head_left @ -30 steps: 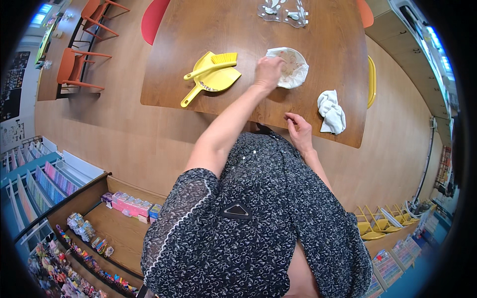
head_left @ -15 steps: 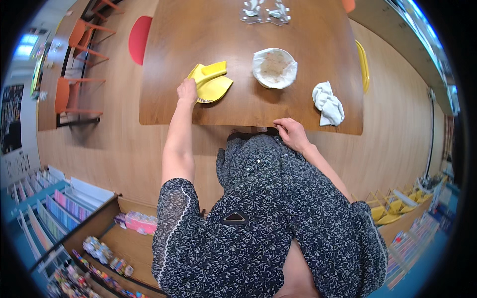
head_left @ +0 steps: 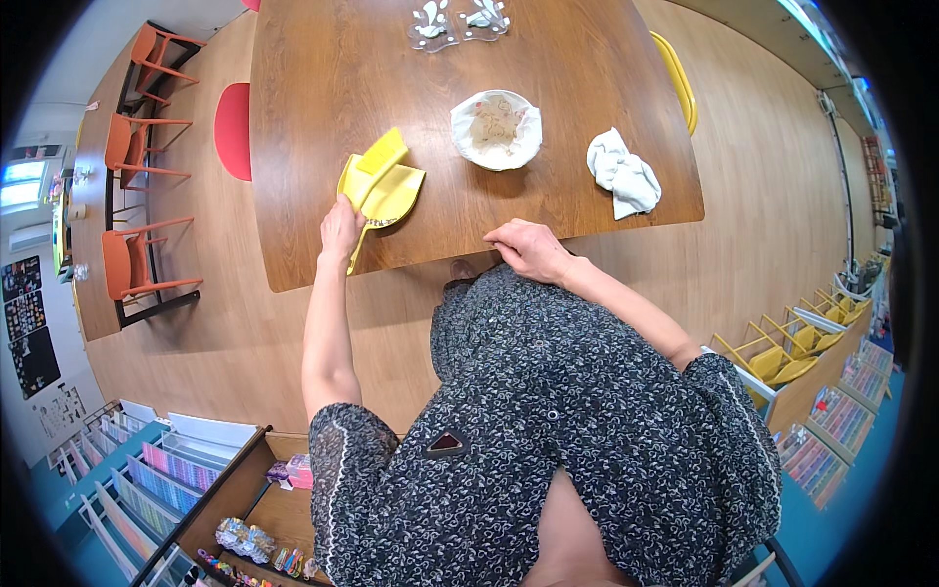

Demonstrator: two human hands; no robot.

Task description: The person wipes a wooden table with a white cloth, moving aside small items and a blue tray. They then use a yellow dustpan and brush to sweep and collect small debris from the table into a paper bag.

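Note:
My left hand [head_left: 340, 229] is closed around the handle of a yellow hand brush [head_left: 382, 154] at the table's near left. Beneath the brush lies a yellow dustpan [head_left: 403, 192], its handle running past my fingers to the front edge; dark bits show along its near rim. Fingers together and curled, my right hand [head_left: 533, 249] rests by the table's front edge, with nothing visible in it. Beyond it stands a round bin [head_left: 496, 154] with a white liner and some debris inside. A crumpled white cloth [head_left: 626, 174] lies to the right.
Clear plastic trays [head_left: 460, 29] with white pieces sit at the far side of the wooden table [head_left: 323, 68]. A red chair [head_left: 233, 132] is at its left, a yellow chair [head_left: 675, 78] at its right. Shelves with supplies [head_left: 249, 538] stand behind me at left.
The view has shifted and turned. My left hand has turned the brush to a steeper slant, and the dustpan's handle now shows below my fingers. My right hand stays near the edge.

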